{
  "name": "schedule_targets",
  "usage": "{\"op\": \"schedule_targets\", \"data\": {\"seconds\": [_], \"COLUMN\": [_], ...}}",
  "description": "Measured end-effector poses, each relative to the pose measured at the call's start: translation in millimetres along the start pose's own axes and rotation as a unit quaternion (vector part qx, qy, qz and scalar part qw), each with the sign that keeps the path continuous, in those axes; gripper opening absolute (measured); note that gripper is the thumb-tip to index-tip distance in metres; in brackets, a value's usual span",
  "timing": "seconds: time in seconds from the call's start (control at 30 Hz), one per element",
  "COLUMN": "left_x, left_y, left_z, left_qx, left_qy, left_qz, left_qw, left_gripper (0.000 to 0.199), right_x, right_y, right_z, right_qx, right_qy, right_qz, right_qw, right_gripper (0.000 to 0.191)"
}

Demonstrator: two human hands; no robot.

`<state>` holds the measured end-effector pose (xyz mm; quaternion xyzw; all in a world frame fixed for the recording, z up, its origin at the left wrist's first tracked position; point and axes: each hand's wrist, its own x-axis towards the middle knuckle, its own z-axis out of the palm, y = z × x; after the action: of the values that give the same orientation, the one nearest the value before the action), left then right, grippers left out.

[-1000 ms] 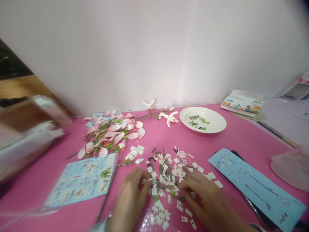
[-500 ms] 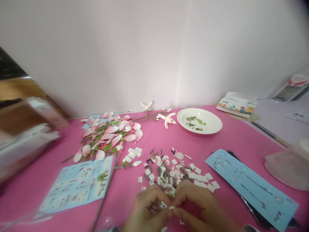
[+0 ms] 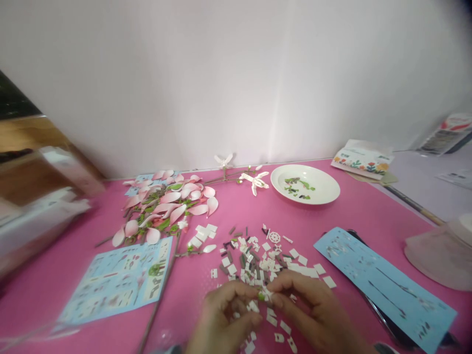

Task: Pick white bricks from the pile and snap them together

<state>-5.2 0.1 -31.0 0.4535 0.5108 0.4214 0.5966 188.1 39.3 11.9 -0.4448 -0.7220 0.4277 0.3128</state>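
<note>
Low over the front of the pink table, my right hand (image 3: 308,307) pinches a small white building piece (image 3: 267,294) between thumb and forefinger. A bit of bright green (image 3: 261,297) shows at that piece's left side; whether it is joined on, I cannot tell. My left hand (image 3: 223,317) is close by on the left, its forefinger tip beside the green bit and its thumb held apart below. Nothing is visibly gripped in it. Around and beneath both hands spreads a pile of loose white, grey and dark building pieces (image 3: 254,265).
Pink-white petal flowers (image 3: 171,199) lie at the left, above a blue instruction sheet (image 3: 118,280). A white plate (image 3: 328,191) holds green and dark pieces. White flowers on a branch (image 3: 254,182) lie near the wall. Another blue sheet (image 3: 387,285) rests on a dark device at right.
My hands have drawn slightly apart; the right has risen a little. The left thumb has come away from the forefinger. More loose white pieces show between the hands.
</note>
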Motion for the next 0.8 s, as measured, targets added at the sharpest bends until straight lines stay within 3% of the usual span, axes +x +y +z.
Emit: {"op": "schedule_targets", "data": {"seconds": [0.13,0.23,0.37,0.47,0.8], "left_x": [3,3,0,-2,-5], "left_y": [0,2,1,1,11], "left_z": [0.4,0.2,1.1,1.8,1.3], "left_qx": [0.017,0.046,0.022,0.024,0.164], "left_qy": [0.013,0.000,-0.009,-0.009,-0.008], "left_qz": [0.049,0.106,0.059,0.046,0.165], "left_qw": [0.999,0.993,0.998,0.999,0.972], "left_gripper": [0.016,0.018,0.025,0.017,0.011], "right_x": [0,-1,0,1,-3], "right_y": [6,6,-1,-5,-3], "right_z": [3,6,7,6,7], "right_qx": [0.018,0.033,0.063,0.055,0.044], "right_qy": [-0.015,-0.025,-0.030,-0.039,-0.057], "right_qz": [-0.048,-0.041,0.010,0.014,0.035], "right_qw": [0.999,0.998,0.998,0.998,0.997], "right_gripper": [0.016,0.017,0.005,0.009,0.004]}}
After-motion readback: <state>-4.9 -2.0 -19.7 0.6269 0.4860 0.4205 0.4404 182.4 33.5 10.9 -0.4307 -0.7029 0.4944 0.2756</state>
